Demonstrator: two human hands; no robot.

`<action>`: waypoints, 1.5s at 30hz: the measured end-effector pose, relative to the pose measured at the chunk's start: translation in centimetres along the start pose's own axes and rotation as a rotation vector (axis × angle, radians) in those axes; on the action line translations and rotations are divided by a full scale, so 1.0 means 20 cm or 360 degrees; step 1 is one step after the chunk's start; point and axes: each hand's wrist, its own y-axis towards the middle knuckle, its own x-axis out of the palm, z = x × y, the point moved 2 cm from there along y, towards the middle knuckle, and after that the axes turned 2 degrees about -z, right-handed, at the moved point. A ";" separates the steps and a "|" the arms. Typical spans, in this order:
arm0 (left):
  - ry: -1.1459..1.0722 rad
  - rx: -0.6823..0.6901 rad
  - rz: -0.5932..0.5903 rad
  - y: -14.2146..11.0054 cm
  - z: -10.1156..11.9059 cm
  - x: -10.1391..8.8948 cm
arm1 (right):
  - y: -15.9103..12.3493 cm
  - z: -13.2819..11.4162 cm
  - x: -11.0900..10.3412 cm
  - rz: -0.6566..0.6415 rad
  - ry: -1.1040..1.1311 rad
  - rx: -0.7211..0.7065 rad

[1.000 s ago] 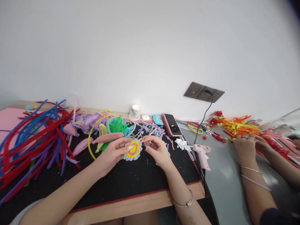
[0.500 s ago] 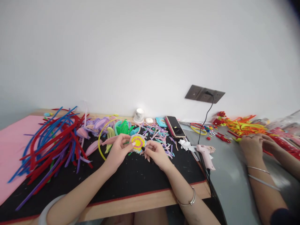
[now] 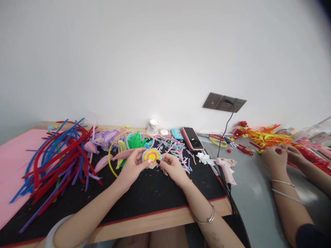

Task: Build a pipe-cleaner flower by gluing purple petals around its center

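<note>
Between my two hands is a round fuzzy coil (image 3: 150, 156) of pipe cleaners, with yellow and pink rings and a pale outer edge. My left hand (image 3: 133, 168) pinches its left side, thumb on the front face. On the right side, my right hand (image 3: 172, 168) grips it with the thumb, which has a dark nail, at the rim. The coil is held above the black mat (image 3: 155, 193). Just behind it lie green pipe-cleaner leaves (image 3: 137, 140) and cut pastel pieces (image 3: 178, 150).
At left sprawls a heap of red, blue and purple pipe cleaners (image 3: 59, 155) beside pink sheet (image 3: 12, 151). A phone (image 3: 192, 138), white cup (image 3: 153, 126) and pink glue gun (image 3: 226, 170) with a cord stand around. A co-worker's hands (image 3: 278, 158) work at right.
The coil has tilted a little in my fingers and shows more of its face. Both my hands keep hold of it. The camera view has shifted slightly.
</note>
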 end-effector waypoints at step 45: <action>0.0434 0.0181 -0.0147 0.02 -0.06 -0.03 | -0.03 -0.02 0.01 0.0146 -0.0412 -0.0406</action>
